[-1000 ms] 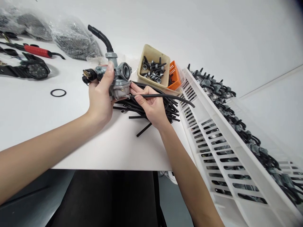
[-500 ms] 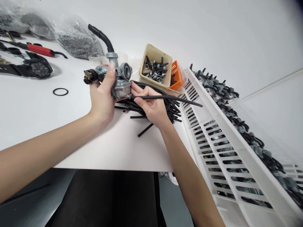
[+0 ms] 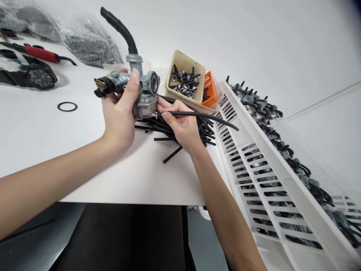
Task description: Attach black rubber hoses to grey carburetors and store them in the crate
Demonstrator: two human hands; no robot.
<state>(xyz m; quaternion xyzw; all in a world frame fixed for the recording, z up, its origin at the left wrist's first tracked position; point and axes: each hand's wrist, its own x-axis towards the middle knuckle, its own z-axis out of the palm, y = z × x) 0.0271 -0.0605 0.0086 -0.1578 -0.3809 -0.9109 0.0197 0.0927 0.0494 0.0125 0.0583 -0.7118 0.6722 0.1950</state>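
A grey metal carburetor (image 3: 146, 98) is held up above the table by my left hand (image 3: 120, 113), whose thumb presses on its front. From its top rises a bent black rubber tube (image 3: 120, 28). My right hand (image 3: 180, 126) pinches a thin black hose (image 3: 208, 114) close to its left end. That end meets a small metal nozzle low on the carburetor; whether it is pushed on I cannot tell. The hose's free end points right. Beneath my right hand lies a pile of similar black hoses (image 3: 166, 130), partly hidden by it.
Behind are a beige bin (image 3: 172, 84) of small black-and-metal parts and an orange basket (image 3: 213, 92). A white slatted crate (image 3: 278, 180) holding several carburetors stands right. On the left lie a black ring (image 3: 67, 110), a watch (image 3: 42, 78), a red-handled tool (image 3: 42, 54) and plastic bags (image 3: 87, 41).
The carburetor has come slightly up and left in the view, appearing a little larger. Both hands keep their grips, and the hose end stays at the nozzle.
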